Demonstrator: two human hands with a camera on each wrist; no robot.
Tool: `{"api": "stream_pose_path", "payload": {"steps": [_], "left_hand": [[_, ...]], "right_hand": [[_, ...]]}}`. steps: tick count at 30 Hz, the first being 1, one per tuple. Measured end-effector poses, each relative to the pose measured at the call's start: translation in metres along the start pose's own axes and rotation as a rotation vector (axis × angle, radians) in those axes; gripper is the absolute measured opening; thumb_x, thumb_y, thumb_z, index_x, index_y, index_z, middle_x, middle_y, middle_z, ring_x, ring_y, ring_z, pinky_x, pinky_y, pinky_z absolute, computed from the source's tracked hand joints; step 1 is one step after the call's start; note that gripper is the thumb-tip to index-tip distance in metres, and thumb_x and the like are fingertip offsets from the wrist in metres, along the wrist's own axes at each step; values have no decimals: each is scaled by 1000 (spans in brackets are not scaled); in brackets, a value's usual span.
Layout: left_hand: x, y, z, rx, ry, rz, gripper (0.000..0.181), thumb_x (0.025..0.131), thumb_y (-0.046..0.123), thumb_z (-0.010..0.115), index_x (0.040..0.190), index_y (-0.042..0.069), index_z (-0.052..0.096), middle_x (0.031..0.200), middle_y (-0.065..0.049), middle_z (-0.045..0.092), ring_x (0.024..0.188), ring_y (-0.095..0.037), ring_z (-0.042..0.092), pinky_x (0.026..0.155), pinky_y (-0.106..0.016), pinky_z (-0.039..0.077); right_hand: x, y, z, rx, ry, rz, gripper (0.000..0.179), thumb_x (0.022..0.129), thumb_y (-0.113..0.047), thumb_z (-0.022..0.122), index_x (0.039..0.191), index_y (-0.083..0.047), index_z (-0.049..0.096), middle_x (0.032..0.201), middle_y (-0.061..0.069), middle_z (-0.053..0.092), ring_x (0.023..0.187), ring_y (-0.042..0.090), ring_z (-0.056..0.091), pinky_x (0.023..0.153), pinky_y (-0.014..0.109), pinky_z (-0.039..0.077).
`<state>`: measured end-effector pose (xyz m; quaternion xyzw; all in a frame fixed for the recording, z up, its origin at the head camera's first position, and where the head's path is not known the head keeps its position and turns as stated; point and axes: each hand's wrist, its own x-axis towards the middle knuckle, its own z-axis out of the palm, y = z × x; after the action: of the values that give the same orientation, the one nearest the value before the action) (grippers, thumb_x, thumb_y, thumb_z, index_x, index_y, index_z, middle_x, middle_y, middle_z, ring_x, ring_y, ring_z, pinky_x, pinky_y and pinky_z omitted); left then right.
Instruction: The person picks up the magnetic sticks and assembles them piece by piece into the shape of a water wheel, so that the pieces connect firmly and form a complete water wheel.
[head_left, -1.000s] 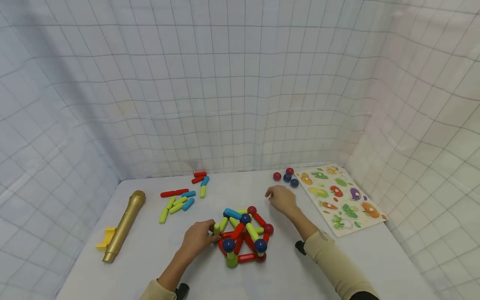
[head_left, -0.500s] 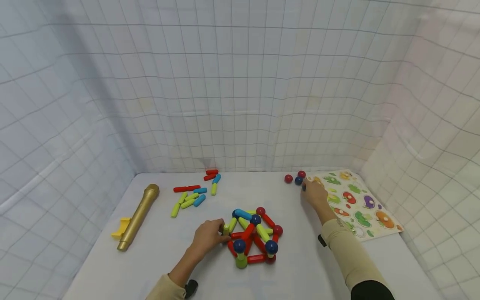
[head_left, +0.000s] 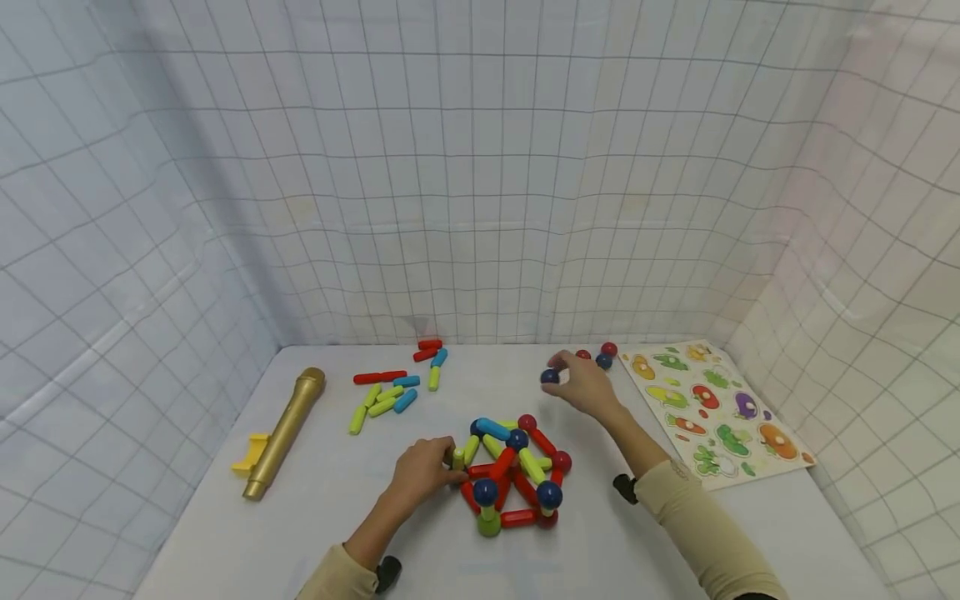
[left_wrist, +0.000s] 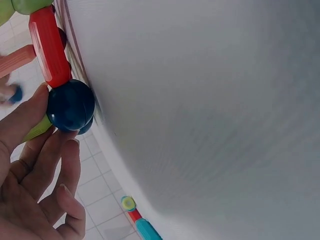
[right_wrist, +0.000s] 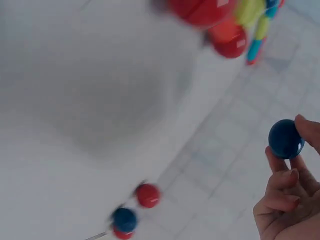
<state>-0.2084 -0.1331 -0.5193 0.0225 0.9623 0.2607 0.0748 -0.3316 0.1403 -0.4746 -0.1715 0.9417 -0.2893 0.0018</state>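
Observation:
A structure of coloured rods and balls [head_left: 512,482] stands on the white table [head_left: 315,517]. My left hand [head_left: 431,468] grips its left end at a yellow-green rod [head_left: 457,457]. In the left wrist view its fingers [left_wrist: 35,150] lie against a dark blue ball [left_wrist: 71,106] below a red rod [left_wrist: 47,47]. My right hand [head_left: 577,382] is raised behind the structure and pinches a dark blue ball [head_left: 550,377] between thumb and fingers. The right wrist view shows that ball [right_wrist: 286,139] at the fingertips [right_wrist: 305,131].
Three loose balls [head_left: 603,361] lie at the back, seen too as loose balls [right_wrist: 148,195]. A fruit puzzle board [head_left: 712,408] sits at the right. Loose rods [head_left: 396,388] lie back left. A gold toy microphone [head_left: 285,432] lies far left.
My right hand went right to the loose balls by the puzzle, took a dark blue ball and brought it back left. The left hand stayed on the structure.

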Motion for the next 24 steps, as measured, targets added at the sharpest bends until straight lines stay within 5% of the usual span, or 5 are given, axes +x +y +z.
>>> {"api": "stream_pose_path", "payload": {"steps": [4, 7, 12, 24], "left_hand": [[1, -3, 1, -2, -5, 23, 38, 74, 28, 84, 103, 10, 69, 89, -3, 72, 77, -15, 59, 71, -33, 52], [2, -6, 0, -12, -3, 51, 42, 75, 29, 83, 110, 10, 69, 92, -4, 74, 82, -17, 62, 75, -38, 54], [0, -8, 0, -39, 3, 88, 39, 77, 27, 82, 110, 10, 70, 92, -5, 74, 83, -18, 63, 75, -39, 54], [1, -8, -1, -81, 4, 65, 31, 76, 22, 83, 103, 10, 71, 88, -3, 73, 79, -15, 62, 72, -34, 54]], "right_hand": [[-18, -56, -2, 145, -82, -237, 38, 84, -34, 75, 117, -18, 67, 115, 2, 71, 83, 18, 59, 68, 26, 49], [-28, -84, -1, 191, -157, -319, 36, 85, -37, 74, 117, -22, 67, 112, -2, 72, 75, 14, 53, 61, 21, 44], [-32, -104, 7, 124, -206, -363, 38, 85, -40, 74, 119, -26, 66, 108, -3, 73, 73, 10, 49, 63, 20, 41], [-35, -122, 23, -68, -366, -370, 36, 88, -38, 71, 122, -27, 67, 112, -7, 71, 99, 14, 55, 79, 25, 46]]}}
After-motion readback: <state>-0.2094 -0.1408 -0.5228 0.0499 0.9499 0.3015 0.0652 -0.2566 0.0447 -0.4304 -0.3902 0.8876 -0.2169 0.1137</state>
